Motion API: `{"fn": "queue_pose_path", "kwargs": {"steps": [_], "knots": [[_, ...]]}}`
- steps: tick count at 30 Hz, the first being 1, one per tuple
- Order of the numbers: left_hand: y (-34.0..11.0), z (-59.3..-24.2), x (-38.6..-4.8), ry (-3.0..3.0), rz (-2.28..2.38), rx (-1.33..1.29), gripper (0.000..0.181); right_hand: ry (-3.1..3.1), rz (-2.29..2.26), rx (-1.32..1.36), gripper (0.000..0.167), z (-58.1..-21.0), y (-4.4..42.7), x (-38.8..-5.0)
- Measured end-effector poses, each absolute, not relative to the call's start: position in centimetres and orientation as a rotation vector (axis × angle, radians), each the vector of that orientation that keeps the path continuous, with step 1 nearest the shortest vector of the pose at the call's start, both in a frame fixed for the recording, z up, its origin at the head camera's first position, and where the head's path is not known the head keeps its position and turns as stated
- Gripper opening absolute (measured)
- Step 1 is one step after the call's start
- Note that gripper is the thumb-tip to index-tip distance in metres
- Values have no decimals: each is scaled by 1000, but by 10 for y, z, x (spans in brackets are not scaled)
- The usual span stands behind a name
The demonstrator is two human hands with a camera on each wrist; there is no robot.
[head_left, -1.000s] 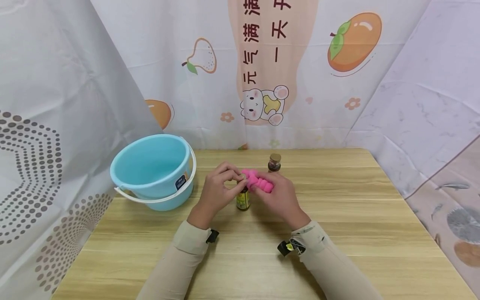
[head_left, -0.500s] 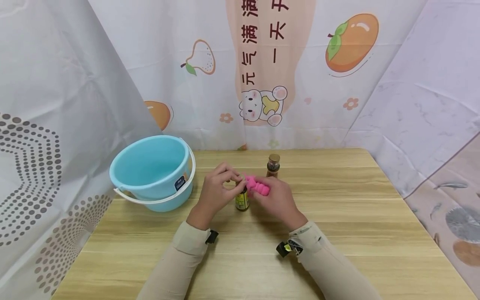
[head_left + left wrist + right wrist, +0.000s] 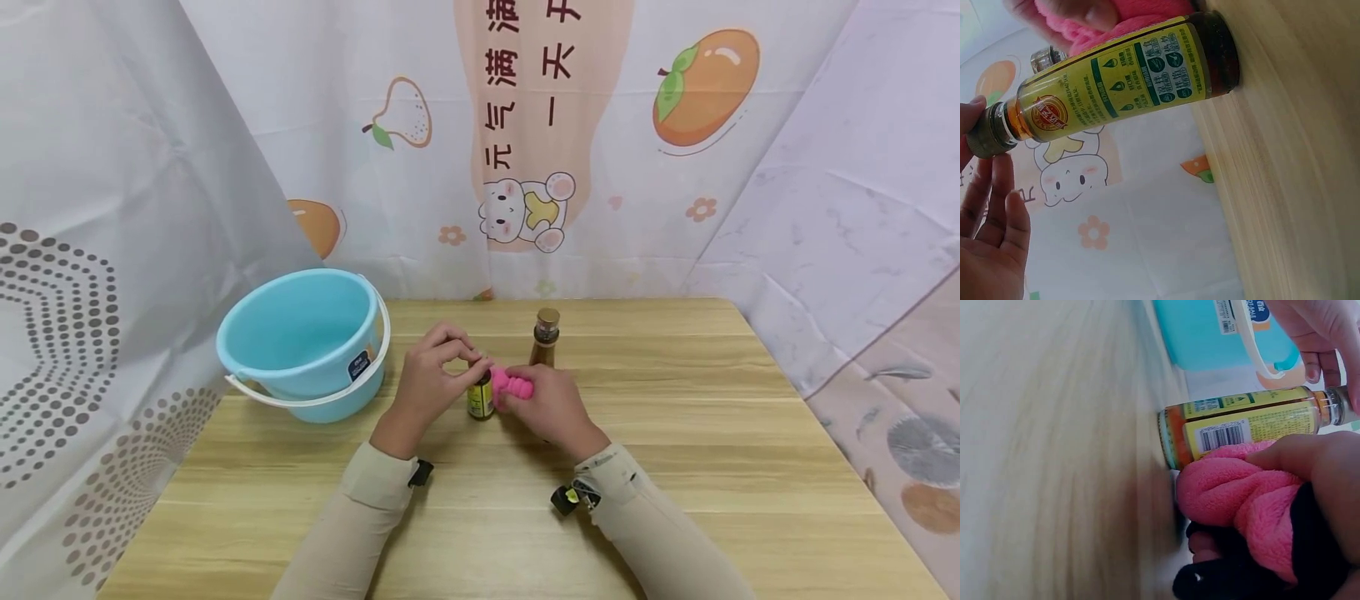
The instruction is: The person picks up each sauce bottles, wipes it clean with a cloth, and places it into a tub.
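Note:
A glass bottle with a yellow label stands upright on the table. My left hand pinches its cap between thumb and finger, the other fingers loosely bent. In my right hand is a bunched pink cloth, pressed against the side of the labelled bottle low down. Behind the right hand stands a second bottle with a gold-coloured cap, its lower part hidden by that hand.
A light blue bucket with a white handle stands on the wooden table, left of the hands. Printed curtains hang behind the table and at both sides.
My right hand has moved down along the labelled bottle with the pink cloth, and more of the rear bottle shows. My left hand has stayed at the cap.

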State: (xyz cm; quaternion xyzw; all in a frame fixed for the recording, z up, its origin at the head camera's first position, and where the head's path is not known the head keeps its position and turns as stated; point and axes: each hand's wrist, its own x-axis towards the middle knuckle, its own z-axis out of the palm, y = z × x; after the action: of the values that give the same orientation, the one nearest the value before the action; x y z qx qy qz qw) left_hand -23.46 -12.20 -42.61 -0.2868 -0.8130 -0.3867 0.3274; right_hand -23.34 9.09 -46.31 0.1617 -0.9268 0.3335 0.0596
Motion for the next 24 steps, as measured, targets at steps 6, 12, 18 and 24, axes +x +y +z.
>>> {"fn": "queue_pose_path", "kwargs": {"steps": [6, 12, 18, 24], "knots": [[-123, -425, -234, -2150, -1028, -759, 16, -2838, 975, 477, 38, -464, 91, -234], [-123, -426, -234, -2149, -1010, -761, 14, -2813, 1003, 458, 38, -464, 93, -234], [-123, -425, -234, -2138, -973, -765, 13, -2772, 1103, 441, 39, -458, 93, -232], [-123, -426, -235, -2135, -966, -766, 11, -2721, 1176, 445, 38, -450, 94, -229]]}}
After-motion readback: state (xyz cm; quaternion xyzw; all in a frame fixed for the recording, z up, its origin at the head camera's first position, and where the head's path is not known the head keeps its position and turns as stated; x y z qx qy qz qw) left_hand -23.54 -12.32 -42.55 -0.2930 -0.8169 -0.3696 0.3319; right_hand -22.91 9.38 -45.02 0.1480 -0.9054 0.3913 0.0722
